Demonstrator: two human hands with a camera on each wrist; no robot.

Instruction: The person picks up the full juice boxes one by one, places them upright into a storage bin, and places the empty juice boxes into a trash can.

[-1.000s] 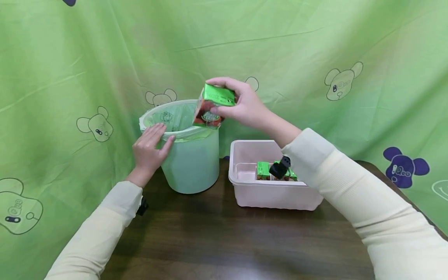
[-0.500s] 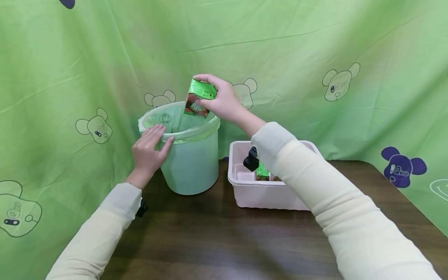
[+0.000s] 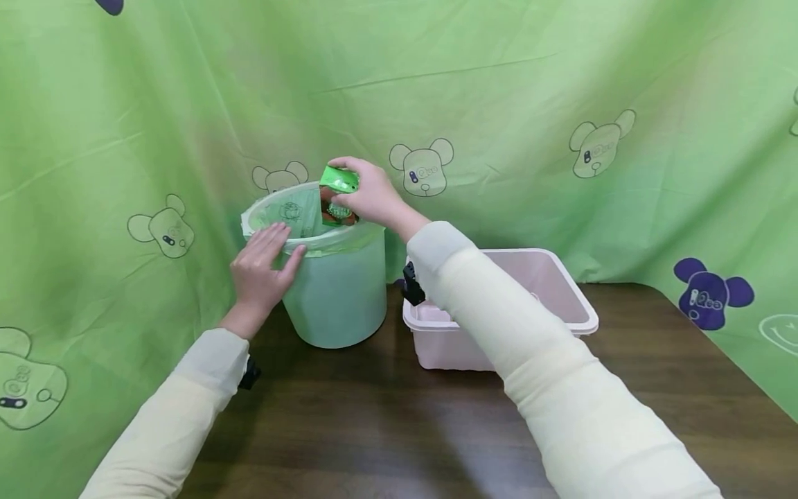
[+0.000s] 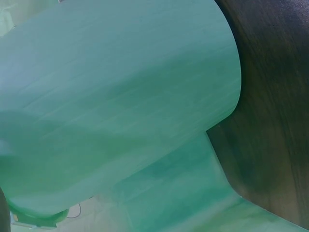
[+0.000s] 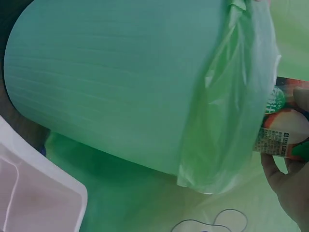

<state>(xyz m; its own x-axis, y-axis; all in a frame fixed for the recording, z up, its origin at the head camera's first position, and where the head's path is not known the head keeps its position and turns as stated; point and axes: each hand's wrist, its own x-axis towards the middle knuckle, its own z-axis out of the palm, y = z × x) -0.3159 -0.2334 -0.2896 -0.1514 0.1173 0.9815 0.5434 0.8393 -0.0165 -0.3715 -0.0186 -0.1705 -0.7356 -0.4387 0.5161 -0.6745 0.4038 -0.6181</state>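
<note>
My right hand (image 3: 374,197) grips a small juice carton (image 3: 334,210) with a green top, thumb on its front and fingers over the far side. The carton's lower part is inside the mouth of a pale green bin (image 3: 337,298), above the near rim. In the right wrist view, a fruit picture and a barcode show on the carton (image 5: 285,121). My left hand (image 3: 258,274) rests on the bin's left rim, fingers straight and thumb spread. A thin green bag (image 3: 296,211) lines the bin and folds over its rim. The bin's bottom is hidden.
A pink plastic tub (image 3: 449,352) stands right of the bin, partly covered by my right sleeve (image 3: 517,326). Both stand on a dark wooden table (image 3: 374,430). A green printed cloth (image 3: 499,90) hangs behind and at the sides.
My right hand has carried the carton left, then down into the bin's mouth. The sleeve now hides the cartons seen earlier in the tub. My left hand has stayed on the rim.
</note>
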